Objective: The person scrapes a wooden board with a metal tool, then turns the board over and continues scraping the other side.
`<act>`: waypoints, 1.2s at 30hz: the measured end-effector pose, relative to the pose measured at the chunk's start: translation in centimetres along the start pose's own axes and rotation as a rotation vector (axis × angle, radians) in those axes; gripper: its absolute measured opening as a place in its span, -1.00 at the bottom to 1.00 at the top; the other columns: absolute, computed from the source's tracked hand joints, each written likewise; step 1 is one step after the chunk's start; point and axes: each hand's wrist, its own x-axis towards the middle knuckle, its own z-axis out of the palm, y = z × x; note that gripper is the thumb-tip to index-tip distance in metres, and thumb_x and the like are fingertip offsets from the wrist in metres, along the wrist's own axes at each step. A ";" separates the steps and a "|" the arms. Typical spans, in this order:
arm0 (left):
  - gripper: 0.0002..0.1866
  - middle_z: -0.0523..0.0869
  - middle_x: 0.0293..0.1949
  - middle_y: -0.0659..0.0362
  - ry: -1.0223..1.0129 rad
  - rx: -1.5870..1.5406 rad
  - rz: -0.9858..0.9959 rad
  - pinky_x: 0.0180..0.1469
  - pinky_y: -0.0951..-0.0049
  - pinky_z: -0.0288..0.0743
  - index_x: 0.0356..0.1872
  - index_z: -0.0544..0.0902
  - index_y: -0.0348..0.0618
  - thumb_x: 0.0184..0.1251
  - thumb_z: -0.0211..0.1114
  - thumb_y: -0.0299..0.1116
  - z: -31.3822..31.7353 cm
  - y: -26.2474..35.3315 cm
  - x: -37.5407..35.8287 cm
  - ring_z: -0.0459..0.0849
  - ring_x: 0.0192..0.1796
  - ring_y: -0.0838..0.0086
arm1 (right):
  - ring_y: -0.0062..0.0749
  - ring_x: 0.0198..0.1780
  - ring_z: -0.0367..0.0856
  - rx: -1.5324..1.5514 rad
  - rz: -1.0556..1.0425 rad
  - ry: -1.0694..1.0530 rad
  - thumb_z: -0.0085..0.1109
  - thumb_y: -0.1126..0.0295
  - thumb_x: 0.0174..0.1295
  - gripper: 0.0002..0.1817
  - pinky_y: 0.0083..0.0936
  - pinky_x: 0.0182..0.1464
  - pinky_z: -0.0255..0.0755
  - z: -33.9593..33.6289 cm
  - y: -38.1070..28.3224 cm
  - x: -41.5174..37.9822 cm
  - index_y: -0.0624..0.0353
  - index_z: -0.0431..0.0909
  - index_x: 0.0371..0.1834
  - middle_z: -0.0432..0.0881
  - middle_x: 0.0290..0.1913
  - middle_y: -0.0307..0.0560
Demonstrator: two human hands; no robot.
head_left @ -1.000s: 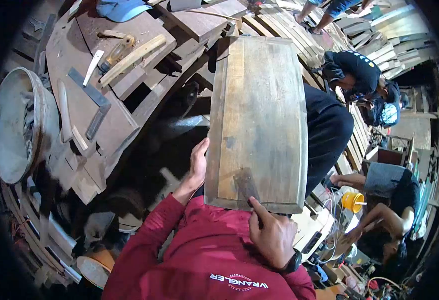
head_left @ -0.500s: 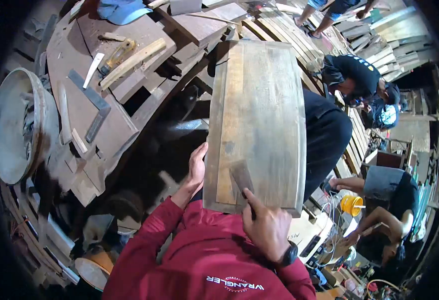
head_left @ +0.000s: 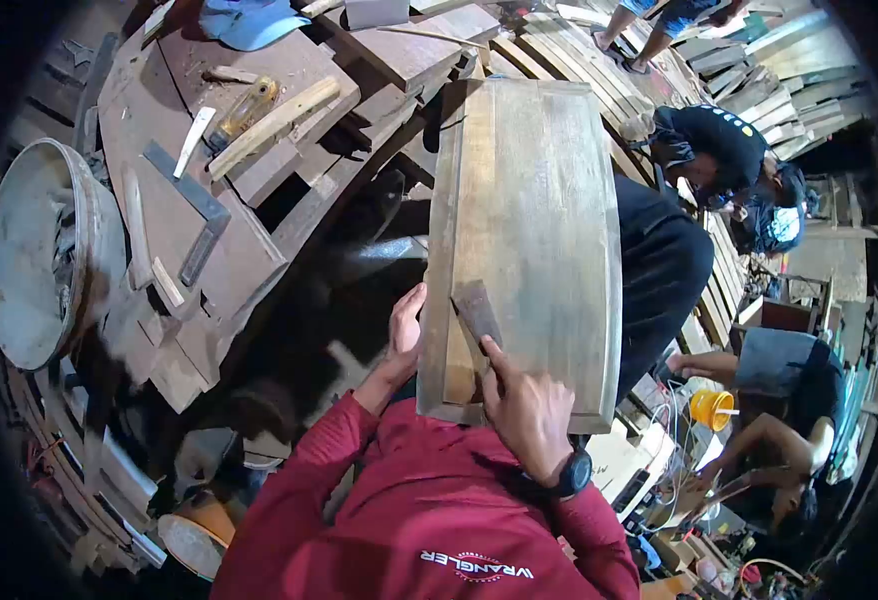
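Observation:
A wooden panel (head_left: pixel 534 210) with bevelled edges rests on my lap, a lighter strip running along its left side. My right hand (head_left: pixel 531 408), a watch on its wrist, is closed around a putty knife (head_left: pixel 477 310). Its index finger stretches along the blade, which lies against the panel near that lighter strip. At the left edge of the panel, my left hand (head_left: pixel 406 325) grips the side; part of its fingers is hidden by the wood.
To the left, a workbench (head_left: pixel 149 120) carries a metal square (head_left: pixel 199 215), a yellow-handled tool (head_left: pixel 249 108) and wood sticks. A round metal basin (head_left: pixel 34 250) stands beyond it. Several people work on the right, near a yellow bucket (head_left: pixel 711 408).
My right hand and the putty knife have moved up the panel, away from my body. In view, the panel and surroundings have shifted slightly right.

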 end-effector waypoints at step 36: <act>-0.36 0.73 0.08 0.15 0.069 0.060 -0.013 0.25 0.39 0.47 0.20 0.62 -0.25 0.72 -0.16 0.15 1.6 1.2 -1.2 0.65 0.12 0.48 | -0.09 -0.70 0.61 0.065 -0.153 -0.082 0.18 0.21 0.37 -0.53 -0.14 -0.60 0.50 0.1 0.3 -2.5 0.01 0.62 0.33 0.60 -0.68 0.00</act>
